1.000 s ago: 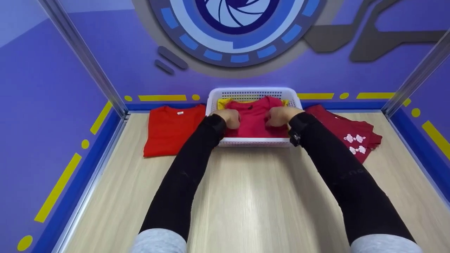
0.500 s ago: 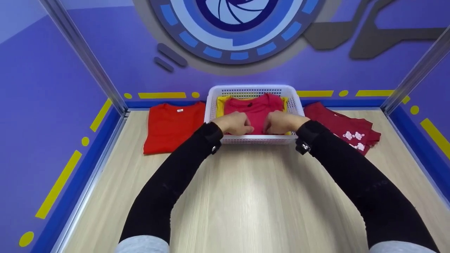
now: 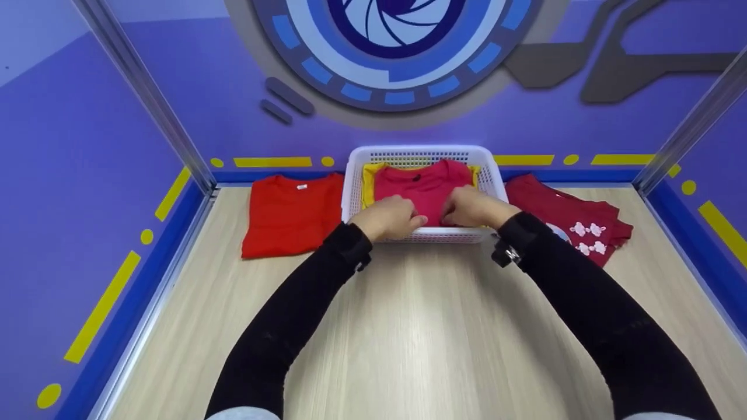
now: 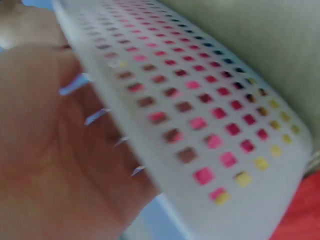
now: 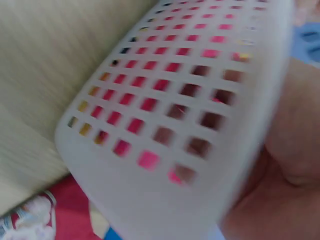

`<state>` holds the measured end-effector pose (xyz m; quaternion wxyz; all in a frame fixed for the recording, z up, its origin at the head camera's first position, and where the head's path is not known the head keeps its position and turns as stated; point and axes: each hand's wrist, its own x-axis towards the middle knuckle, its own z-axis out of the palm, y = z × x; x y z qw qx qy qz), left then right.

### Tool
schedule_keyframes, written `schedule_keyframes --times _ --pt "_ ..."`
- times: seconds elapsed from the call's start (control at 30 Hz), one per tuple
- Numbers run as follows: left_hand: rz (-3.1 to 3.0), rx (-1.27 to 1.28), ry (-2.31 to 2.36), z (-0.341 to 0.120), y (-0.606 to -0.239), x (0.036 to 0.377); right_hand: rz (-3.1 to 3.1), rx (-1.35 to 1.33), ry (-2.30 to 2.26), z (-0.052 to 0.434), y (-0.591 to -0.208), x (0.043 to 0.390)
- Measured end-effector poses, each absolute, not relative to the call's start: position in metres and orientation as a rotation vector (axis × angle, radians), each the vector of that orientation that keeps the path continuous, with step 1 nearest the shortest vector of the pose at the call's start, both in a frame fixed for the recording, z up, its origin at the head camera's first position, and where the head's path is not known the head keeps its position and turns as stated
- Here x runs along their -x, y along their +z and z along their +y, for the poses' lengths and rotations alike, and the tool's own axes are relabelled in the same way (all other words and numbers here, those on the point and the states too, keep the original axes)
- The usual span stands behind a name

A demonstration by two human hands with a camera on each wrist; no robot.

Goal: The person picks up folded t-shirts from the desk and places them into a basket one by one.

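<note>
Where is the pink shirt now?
In the head view, the pink shirt lies at the back centre, in the white basket on yellow cloth, between the red shirt and the dark red garment.

A round emblem [image 3: 400,70] decorates the purple wall [image 3: 560,125] behind the pale table [image 3: 432,326].

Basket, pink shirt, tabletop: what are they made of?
Basket: likely molded plastic, smooth, with a regular grid of square holes. Pink shirt: matte fabric, soft folds; probably knit, fiber unclear. Tabletop: pale wood grain, slight sheen; wood or laminate, can't tell.
</note>
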<state>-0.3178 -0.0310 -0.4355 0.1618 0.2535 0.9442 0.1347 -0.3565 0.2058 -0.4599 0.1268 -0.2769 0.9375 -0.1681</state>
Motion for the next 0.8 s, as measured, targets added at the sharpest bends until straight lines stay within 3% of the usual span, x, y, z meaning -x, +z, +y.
schedule_keyframes --times 0.13,0.33,0.6,0.8 --pt "2.845 -0.884 0.700 -0.036 -0.430 0.294 2.800 0.800 -0.684 0.226 -0.441 0.338" --pt "2.774 -1.067 0.992 -0.047 -0.425 0.256 2.940 0.573 -0.835 0.277 -0.420 0.316" --pt "2.662 -1.092 0.868 -0.039 -0.448 0.227 2.897 0.192 -0.645 0.369 -0.472 0.320" --pt "2.624 -1.161 0.806 -0.028 -0.465 0.223 2.822 0.026 -0.383 0.403 -0.504 0.333"
